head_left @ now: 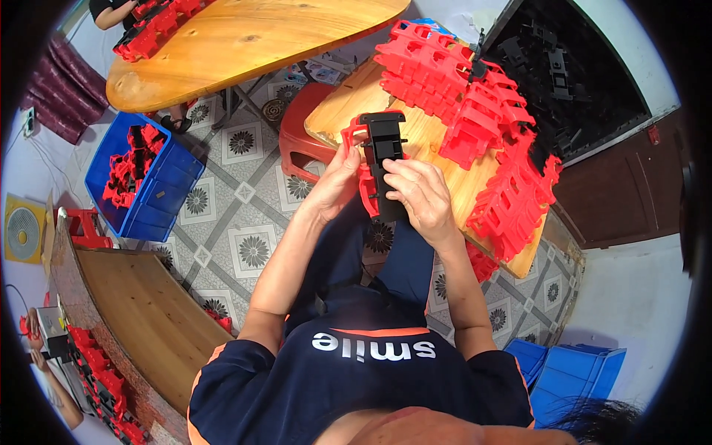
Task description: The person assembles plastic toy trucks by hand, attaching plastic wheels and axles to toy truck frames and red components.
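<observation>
In front of my body I hold a plastic assembly up with both hands. A black plastic frame (384, 139) with a wide top end stands upright in it, and a red plastic shell (366, 194) runs along its left side. My left hand (335, 185) is closed round the red shell. The fingers of my right hand (421, 194) curl over the black frame's right side and press on its face. Whether the two pieces are joined cannot be made out. Just beyond, rows of similar red plastic shells (475, 130) stand on a wooden table (424, 130).
A red stool (300, 126) stands left of the table. Blue crates stand on the floor: one with red parts (159, 196) at left, others (582, 374) at lower right. A black bin (567, 74) holds black parts. Other people's hands work at the far-left table (259, 37) and lower left.
</observation>
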